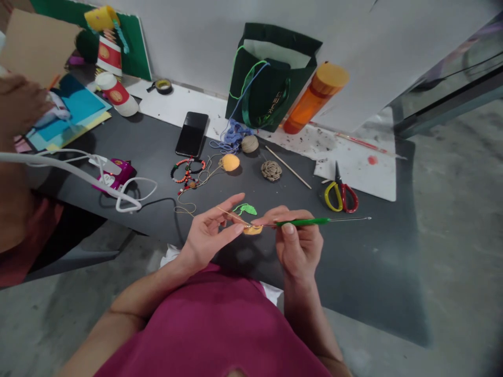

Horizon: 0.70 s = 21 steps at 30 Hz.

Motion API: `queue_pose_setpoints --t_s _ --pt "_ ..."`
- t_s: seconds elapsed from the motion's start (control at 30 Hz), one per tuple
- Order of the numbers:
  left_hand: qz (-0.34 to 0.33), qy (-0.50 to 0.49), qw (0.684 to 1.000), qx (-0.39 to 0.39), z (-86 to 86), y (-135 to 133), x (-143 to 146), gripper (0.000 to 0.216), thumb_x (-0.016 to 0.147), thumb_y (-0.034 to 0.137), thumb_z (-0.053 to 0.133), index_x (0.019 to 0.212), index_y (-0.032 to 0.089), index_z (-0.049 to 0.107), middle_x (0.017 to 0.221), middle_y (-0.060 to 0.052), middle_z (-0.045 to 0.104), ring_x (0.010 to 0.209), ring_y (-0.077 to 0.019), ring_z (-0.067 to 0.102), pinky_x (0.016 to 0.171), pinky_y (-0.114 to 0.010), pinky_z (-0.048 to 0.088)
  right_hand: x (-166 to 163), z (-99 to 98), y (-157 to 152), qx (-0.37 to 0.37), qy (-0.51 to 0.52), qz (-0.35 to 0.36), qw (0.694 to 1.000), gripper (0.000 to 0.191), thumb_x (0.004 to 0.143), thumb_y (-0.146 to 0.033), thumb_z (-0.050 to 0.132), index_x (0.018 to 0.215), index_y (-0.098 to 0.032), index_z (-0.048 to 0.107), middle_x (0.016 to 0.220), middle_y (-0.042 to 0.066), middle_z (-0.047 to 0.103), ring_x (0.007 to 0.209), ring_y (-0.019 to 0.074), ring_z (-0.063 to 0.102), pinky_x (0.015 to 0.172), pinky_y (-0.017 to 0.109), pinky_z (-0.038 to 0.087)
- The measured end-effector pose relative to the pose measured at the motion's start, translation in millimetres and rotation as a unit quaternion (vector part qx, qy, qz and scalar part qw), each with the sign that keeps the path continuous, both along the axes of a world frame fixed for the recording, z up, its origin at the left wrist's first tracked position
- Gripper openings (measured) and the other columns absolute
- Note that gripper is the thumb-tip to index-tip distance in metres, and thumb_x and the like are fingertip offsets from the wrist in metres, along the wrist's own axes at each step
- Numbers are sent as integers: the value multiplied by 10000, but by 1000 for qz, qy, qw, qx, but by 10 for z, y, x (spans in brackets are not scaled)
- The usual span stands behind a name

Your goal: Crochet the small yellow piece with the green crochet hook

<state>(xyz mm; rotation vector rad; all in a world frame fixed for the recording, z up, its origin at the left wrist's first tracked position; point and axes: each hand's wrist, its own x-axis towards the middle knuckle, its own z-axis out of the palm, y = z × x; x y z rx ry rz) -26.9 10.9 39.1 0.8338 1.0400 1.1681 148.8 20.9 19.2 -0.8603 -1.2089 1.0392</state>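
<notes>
My right hand (301, 241) is closed around the green handle of a crochet hook (304, 222), whose metal ends stick out on both sides. The left end of the hook meets a small yellow-orange crochet piece (252, 230). My left hand (214, 228) pinches that piece between thumb and fingers, and a strand of yellow yarn runs over its raised forefinger. Just behind the fingertips lies a green crocheted leaf (247, 209) with a thin green tail. Farther back on the table is a yellow ball (230, 163). The exact stitch at the hook's tip is too small to make out.
Scissors (340, 195), a wooden stick (288, 167) and a brown crocheted rosette (271, 170) lie beyond my hands. A phone (192, 134), beaded bracelet (187, 172), dark green bag (271, 78) and orange bottle (314, 99) stand or lie farther back. Another person's arm (13, 173) is at left.
</notes>
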Motion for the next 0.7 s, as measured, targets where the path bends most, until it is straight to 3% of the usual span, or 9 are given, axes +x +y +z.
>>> queue_pose_setpoints --t_s 0.7 --pt "2 0 1000 -16 -1 -13 10 507 775 290 853 1269 231 753 824 -29 785 907 -204 692 887 -349 463 39 -17 -33 25 -53 -7 998 60 978 -331 604 987 -277 630 767 12 761 845 231 737 758 418 583"
